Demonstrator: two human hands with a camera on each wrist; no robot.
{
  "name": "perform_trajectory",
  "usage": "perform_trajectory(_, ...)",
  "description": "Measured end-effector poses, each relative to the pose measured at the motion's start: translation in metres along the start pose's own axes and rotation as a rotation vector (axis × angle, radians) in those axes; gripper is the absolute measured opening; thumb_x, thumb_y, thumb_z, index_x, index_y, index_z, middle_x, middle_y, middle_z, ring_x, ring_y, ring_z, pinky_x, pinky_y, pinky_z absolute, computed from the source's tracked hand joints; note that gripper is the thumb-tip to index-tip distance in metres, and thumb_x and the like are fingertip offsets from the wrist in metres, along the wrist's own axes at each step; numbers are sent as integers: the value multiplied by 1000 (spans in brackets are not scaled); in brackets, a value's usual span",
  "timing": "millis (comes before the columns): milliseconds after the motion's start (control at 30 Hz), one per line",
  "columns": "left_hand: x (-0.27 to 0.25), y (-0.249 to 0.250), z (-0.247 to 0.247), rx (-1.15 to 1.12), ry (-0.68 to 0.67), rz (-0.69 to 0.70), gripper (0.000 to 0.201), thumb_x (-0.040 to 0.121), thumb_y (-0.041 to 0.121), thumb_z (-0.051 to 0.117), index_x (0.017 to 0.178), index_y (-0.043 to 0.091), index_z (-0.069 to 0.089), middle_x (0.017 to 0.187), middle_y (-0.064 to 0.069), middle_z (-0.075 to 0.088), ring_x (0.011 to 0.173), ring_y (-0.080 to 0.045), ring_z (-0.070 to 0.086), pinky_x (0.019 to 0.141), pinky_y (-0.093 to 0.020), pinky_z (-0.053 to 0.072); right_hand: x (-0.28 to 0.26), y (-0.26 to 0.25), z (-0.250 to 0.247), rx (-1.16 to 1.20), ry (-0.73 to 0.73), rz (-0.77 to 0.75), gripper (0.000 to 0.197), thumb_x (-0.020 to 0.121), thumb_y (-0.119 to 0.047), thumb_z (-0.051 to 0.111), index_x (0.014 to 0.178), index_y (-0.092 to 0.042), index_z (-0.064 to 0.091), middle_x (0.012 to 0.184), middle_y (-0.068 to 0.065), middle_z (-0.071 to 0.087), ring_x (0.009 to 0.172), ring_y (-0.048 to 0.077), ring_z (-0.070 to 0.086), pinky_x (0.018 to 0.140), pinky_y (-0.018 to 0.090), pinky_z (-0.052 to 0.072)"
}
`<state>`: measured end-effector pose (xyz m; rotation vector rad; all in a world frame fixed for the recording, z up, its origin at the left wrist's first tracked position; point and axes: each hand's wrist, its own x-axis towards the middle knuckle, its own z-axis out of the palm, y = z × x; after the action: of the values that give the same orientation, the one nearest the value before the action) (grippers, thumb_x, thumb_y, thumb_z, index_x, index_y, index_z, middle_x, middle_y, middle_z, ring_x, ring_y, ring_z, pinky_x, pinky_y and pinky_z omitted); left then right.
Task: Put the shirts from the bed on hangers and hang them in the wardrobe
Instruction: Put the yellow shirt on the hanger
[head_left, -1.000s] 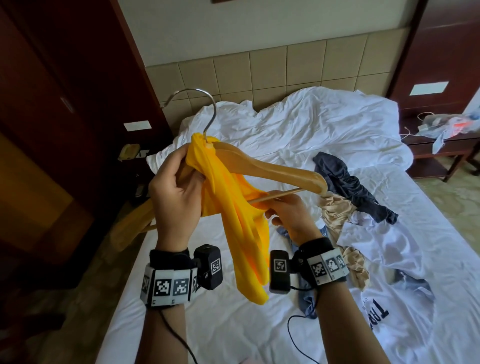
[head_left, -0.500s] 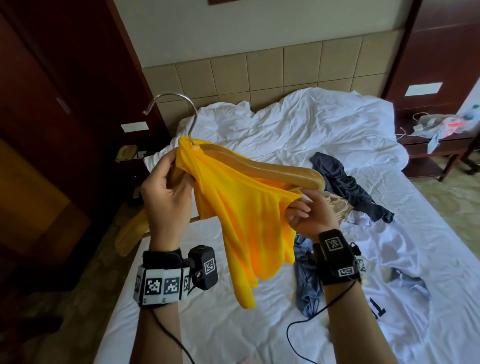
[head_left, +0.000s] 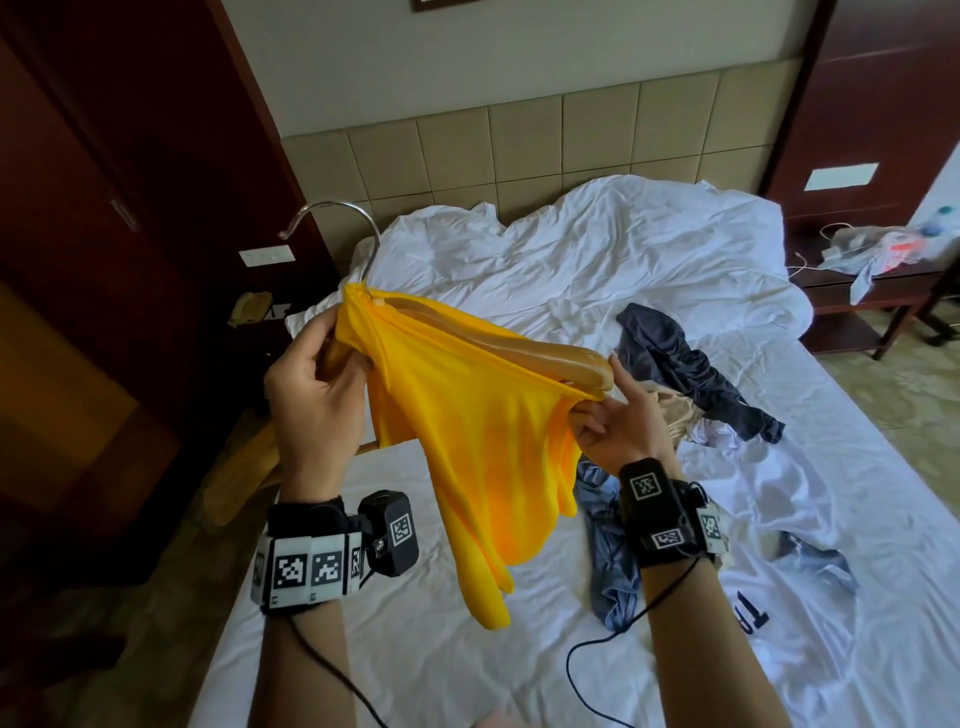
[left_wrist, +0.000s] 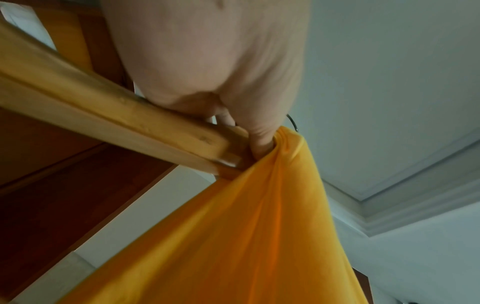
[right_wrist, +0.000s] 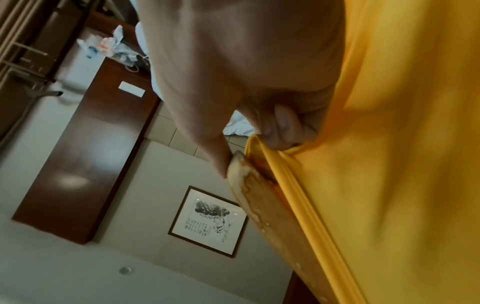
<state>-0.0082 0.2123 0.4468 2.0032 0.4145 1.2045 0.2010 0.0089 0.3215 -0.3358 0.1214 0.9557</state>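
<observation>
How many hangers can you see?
1. The wooden hanger is held up over the bed, with the yellow shirt partly on it. The left hand grips its middle; the right hand pulls the shirt at its end. More may be out of view.

Shirt (head_left: 483, 441) hangs on hanger (head_left: 545, 353) above bed (head_left: 467, 649), clothes (head_left: 685, 364) right.
</observation>
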Motion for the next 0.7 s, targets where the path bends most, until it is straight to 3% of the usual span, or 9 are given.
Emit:
perform_trajectory(67,-1,-1,-1,11,-1,1,35,97,3,65,131,12,68,120,0,73,117,-10,68,101,-37,56,3,2,0,-53,35,-21,37,68,-28,94,84,-11,64,68,-7,39,46,8,31,43,20,23)
perform_trajectory(133,-1,-1,-3,19,-3,2,35,97,3,66,131,13,69,121,1,73,116,-8,67,101,-34,56,3,4,0,-111,101,-52,29,82,-32,83,73,-12,63,62,-7,37,44,7,31,41,19,23)
perform_trajectory(200,-2,-2,-4,17,-9,-8,36,97,3,66,131,13,68,121,2,73,116,-7,67,101,-32,56,2,6,0,-138,153,-65,34,91,-33,72,66,-15,58,57,-7,35,42,7,30,39,19,24)
perform_trajectory(333,-3,-5,-8,6,-16,-24,34,98,6,66,130,15,69,119,6,73,115,-5,67,99,-28,55,6,0,-5,-217,202,-60,42,103,-28,63,68,-20,41,50,-8,29,36,5,28,34,18,25)
perform_trajectory(400,-3,-7,-9,14,-19,-16,33,98,7,66,130,15,69,118,6,73,114,-6,68,98,-28,55,8,-2,-8,-286,213,-75,43,107,-26,58,68,-19,39,48,-7,28,35,5,27,33,18,23)
perform_trajectory(533,-3,-7,-4,64,-60,25,31,97,7,68,127,12,71,117,2,74,112,-5,67,96,-23,53,8,4,-12,-670,358,-340,28,95,-14,73,71,-14,60,49,-8,29,40,7,27,38,20,25)
perform_trajectory(633,-3,-5,3,131,-107,65,34,92,3,70,126,10,71,116,3,72,110,9,63,93,-11,47,9,10,-12,-1097,457,-580,21,95,-19,77,76,-15,70,50,-14,46,49,7,40,50,22,34)
perform_trajectory(700,-4,-4,7,143,-120,71,35,92,4,71,126,10,71,115,6,71,109,13,60,92,-7,45,12,12,-12,-1242,450,-682,21,92,-22,80,75,-17,70,55,-14,55,52,1,47,53,17,36)
